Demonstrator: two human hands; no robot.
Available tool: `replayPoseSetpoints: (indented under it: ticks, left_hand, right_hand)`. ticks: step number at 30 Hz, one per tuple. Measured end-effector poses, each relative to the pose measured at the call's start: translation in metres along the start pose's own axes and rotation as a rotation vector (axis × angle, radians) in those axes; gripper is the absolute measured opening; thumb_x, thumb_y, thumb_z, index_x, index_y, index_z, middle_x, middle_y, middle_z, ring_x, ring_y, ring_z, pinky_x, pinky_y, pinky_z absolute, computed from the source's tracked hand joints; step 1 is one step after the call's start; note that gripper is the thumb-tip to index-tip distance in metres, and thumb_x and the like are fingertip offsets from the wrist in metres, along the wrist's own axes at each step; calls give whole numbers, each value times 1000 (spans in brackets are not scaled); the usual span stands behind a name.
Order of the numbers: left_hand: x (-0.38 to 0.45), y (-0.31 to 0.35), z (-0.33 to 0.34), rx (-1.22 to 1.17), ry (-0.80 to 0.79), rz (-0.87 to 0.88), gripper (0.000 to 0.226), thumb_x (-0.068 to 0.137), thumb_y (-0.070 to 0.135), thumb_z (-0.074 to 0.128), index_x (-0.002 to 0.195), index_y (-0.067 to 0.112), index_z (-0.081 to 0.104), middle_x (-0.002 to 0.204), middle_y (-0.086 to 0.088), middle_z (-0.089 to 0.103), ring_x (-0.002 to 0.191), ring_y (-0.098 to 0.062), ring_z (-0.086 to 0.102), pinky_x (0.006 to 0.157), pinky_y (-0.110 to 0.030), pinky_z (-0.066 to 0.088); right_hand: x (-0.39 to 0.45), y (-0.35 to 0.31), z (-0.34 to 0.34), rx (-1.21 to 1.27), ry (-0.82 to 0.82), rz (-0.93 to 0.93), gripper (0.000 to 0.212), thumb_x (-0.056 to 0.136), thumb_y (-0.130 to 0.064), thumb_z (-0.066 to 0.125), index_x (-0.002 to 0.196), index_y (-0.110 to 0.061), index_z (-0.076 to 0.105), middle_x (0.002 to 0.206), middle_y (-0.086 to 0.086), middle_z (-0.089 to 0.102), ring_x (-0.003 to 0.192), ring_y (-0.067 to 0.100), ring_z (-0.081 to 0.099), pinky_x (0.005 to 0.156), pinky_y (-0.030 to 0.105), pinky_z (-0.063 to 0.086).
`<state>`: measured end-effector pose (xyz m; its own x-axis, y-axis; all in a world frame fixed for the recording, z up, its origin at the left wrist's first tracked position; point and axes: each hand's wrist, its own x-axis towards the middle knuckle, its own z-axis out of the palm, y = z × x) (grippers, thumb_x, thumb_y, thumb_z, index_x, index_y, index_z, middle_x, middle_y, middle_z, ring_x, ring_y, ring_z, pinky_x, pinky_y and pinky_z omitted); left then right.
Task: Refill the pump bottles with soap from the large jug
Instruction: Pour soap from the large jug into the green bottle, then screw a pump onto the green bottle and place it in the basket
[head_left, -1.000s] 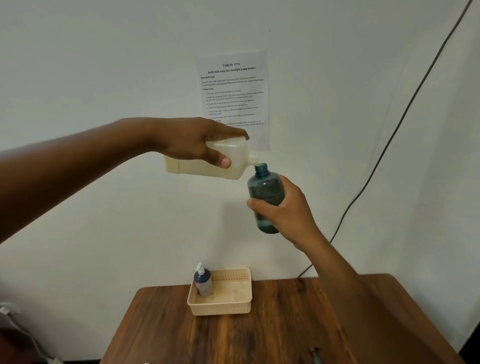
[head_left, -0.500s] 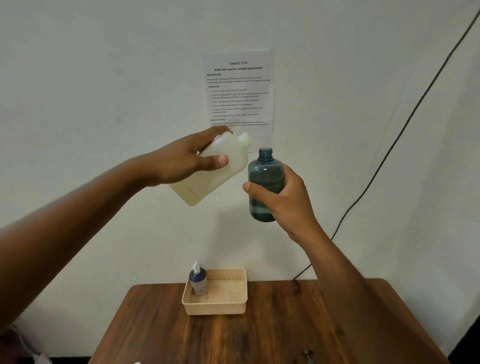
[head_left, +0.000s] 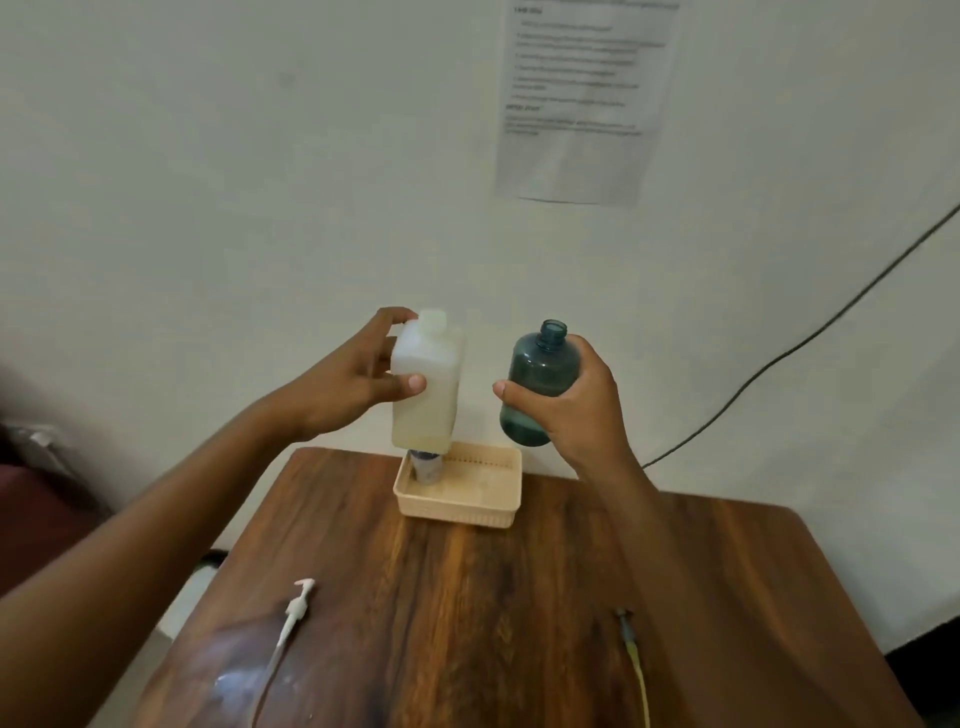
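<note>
My left hand (head_left: 353, 382) grips the white soap jug (head_left: 427, 384), which stands upright in the air with its open neck up. A hand's width to its right, my right hand (head_left: 571, 405) holds the teal bottle (head_left: 537, 374), upright and uncapped, with liquid showing in its lower part. Both are held above the far end of the wooden table (head_left: 467, 597). A white pump head (head_left: 296, 608) with its tube lies on the table at the near left. A second pump (head_left: 631, 644) with a yellowish tube lies at the near right.
A beige basket (head_left: 462, 506) sits at the table's far edge against the wall, with a dark pump bottle (head_left: 427, 466) inside, mostly hidden behind the jug. A paper sheet (head_left: 582, 104) hangs on the wall. A black cable (head_left: 779, 358) runs down the wall on the right.
The jug has been tipped back from pouring to upright and drawn away from the teal bottle's mouth. Both hands have come down toward the table, and the view has tilted downward.
</note>
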<state>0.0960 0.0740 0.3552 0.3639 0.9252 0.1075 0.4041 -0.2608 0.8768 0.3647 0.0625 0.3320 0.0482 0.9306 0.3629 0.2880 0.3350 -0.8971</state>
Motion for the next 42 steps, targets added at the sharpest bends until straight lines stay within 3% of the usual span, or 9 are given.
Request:
replayPoseSetpoints:
  ticks: [5,11,16,18,20,26,34,39,42]
  left_hand:
    - [-28,-79,9,59,5,-111,62,95,15,74,142,27,35,139,-2,54,127,-23,61,96,-43,61]
    - [-63,-170,19,217,39,-242,70,75,42,80,134,38,43,134,-3,56,125,-29,60,101,-56,53]
    - [-94,-244,39,157,11,-373,73,84,14,83,126,57,41,122,23,58,114,20,55,86,-11,50]
    - [-107,-268,50,102,-12,-435,73,87,5,78,135,45,41,124,17,59,114,18,56,86,-4,47]
    - [-118,-288,59,72,-16,-474,67,88,0,76,143,24,44,127,8,62,117,4,60,93,-8,46]
    - [-136,-325,77,61,2,-454,58,85,-8,76,132,6,44,115,6,60,106,14,61,81,-8,52]
    - [-143,-351,87,96,18,-414,65,83,-5,79,130,15,39,115,7,60,109,3,64,79,-14,55]
    - [-136,-344,85,61,-35,-476,81,82,-10,80,145,7,32,120,7,56,107,-5,64,85,-19,57]
    - [-126,-323,83,69,-30,-537,109,76,6,90,159,19,19,133,18,46,112,13,53,85,-7,47]
  right_hand:
    - [-20,38,48,-17,-26,37,66,60,-43,93,113,-39,54,103,-21,62,97,-6,58,71,9,49]
    - [-45,72,94,-4,-61,70,70,61,-40,93,119,-37,53,109,-22,60,103,-5,57,75,8,49]
    - [-61,103,122,-11,-74,94,68,62,-35,94,115,-44,52,110,-31,58,107,-5,56,77,9,50]
    - [-67,113,129,-24,-80,107,69,62,-38,94,116,-46,51,113,-31,57,110,-4,55,80,11,51]
    - [-72,125,137,-43,-82,116,71,63,-41,93,120,-42,51,117,-27,58,113,0,56,84,13,52]
    - [-81,146,149,-84,-79,154,72,62,-48,90,120,-49,47,122,-30,52,118,-3,50,82,3,45]
    - [-81,153,148,-68,-46,161,71,63,-44,90,115,-57,44,116,-44,48,115,-15,46,80,1,44]
    - [-79,157,133,-29,-16,174,72,65,-32,92,122,-37,49,120,-23,55,115,-3,52,84,7,48]
    - [-81,159,116,-24,-5,193,71,66,-29,93,123,-31,51,123,-13,58,116,2,54,84,8,48]
